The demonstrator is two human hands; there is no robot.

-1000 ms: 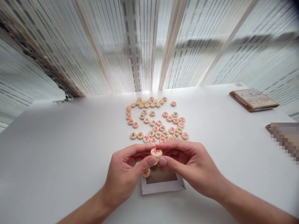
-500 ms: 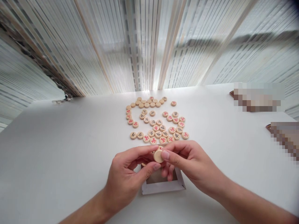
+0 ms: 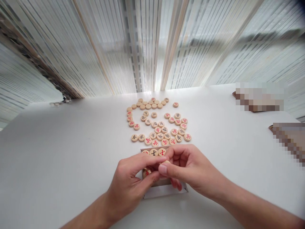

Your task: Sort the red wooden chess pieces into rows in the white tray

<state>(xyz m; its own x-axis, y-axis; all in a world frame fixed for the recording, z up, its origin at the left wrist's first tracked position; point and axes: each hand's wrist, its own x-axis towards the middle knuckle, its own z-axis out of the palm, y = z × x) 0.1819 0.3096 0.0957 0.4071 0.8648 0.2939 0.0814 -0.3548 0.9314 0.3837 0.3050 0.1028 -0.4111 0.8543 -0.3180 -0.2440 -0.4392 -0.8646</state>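
My right hand [image 3: 184,162] is closed, its thumb and forefinger pinching a pale wooden Chinese chess piece [image 3: 166,162], mostly hidden by the fingers. Curved around from the other side, my left hand [image 3: 133,173] has its thumb and forefinger apart; the forefinger's tip meets the right fingertips. Beneath both hands is a shallow white box [image 3: 164,191]. Inside along its far edge lie a black-marked chess piece [image 3: 153,153] and a red-marked chess piece [image 3: 162,152], with another partly covered at the left. A red-marked piece [image 3: 147,173] shows below my left fingers.
Beyond the box, many loose chess pieces [image 3: 160,136] lie on the white table [image 3: 71,152], some face down at the back. Two brown-edged objects, blurred out, are on the right: one farther [image 3: 257,100], one nearer [image 3: 289,140]. Striped blinds [image 3: 152,47] hang behind the table.
The pinched piece has tilted and dropped lower between my fingers, so its flat back no longer shows. My hands uncover more of the box's far row. The view has shifted slightly.
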